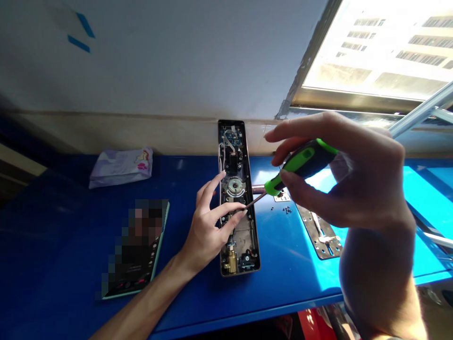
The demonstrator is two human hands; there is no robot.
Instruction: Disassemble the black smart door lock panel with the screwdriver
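1. Grips a green screwdriver [302, 163] in the right hand [368, 174].
2. Pinches its tip with the left hand [209, 227] — just over the long open box [247, 236].
3. Has the box on the blue table [283, 269], near tiny screws [287, 210].

Scrn device [144, 257], teal edge. Lilac pkt [120, 168], behind device. Blue tape strips [85, 25] x2, above device. Window [375, 56], far R of device.

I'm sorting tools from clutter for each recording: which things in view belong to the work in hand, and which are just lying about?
In the job:
screwdriver, in the right hand
open casing, left hand over it
small dark bits, probably screws
dark plate, probably

Lying about, apparently:
screen device
purple packet
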